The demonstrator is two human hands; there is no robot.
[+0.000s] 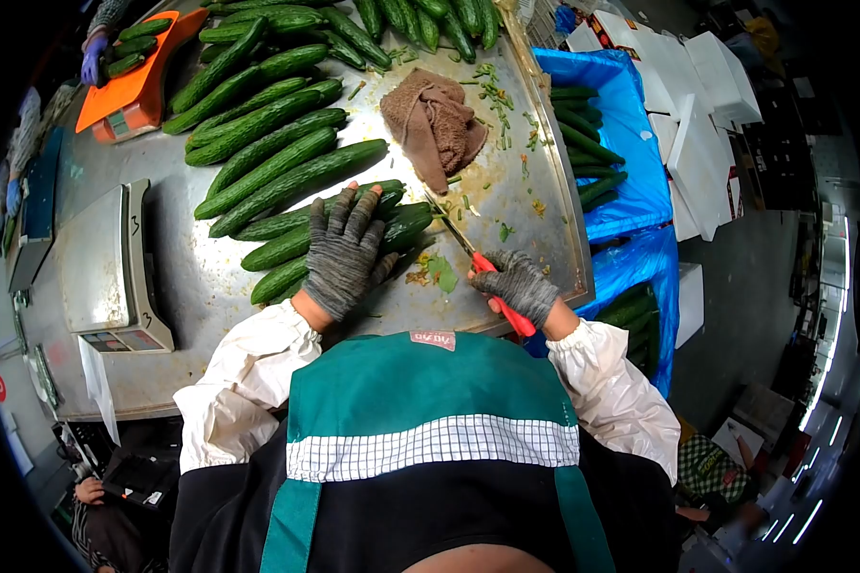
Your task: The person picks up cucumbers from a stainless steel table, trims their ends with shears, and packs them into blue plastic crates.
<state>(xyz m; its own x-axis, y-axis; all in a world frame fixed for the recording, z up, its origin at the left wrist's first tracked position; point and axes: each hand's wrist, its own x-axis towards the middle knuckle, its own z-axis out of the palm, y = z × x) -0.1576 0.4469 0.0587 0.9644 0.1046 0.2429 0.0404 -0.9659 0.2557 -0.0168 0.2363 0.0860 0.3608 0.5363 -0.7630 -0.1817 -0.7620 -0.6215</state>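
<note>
My left hand [345, 253], in a grey fingerless glove, lies with its fingers spread over the nearest cucumbers [279, 250] on the metal table [210, 306]. My right hand [518, 286], gloved alike, is wrapped round the red handle of a knife-like tool [483, 260]. Its narrow blade points up and left, near the stem end of a cucumber under my left hand; whether they touch is unclear. Further back, more cucumbers [268, 160] lie side by side. A crumpled brown cloth [434, 124] rests behind the blade, with green trimmings [495, 95] scattered beside it.
Grey scale [96, 258] at left; orange scale [129, 91] at back left, with another person's purple-gloved hand [94, 59] beside it. Blue-lined crates [635, 205] holding cucumbers stand past the table's right edge. White foam boxes [693, 162] lie beyond. People are at lower left and right.
</note>
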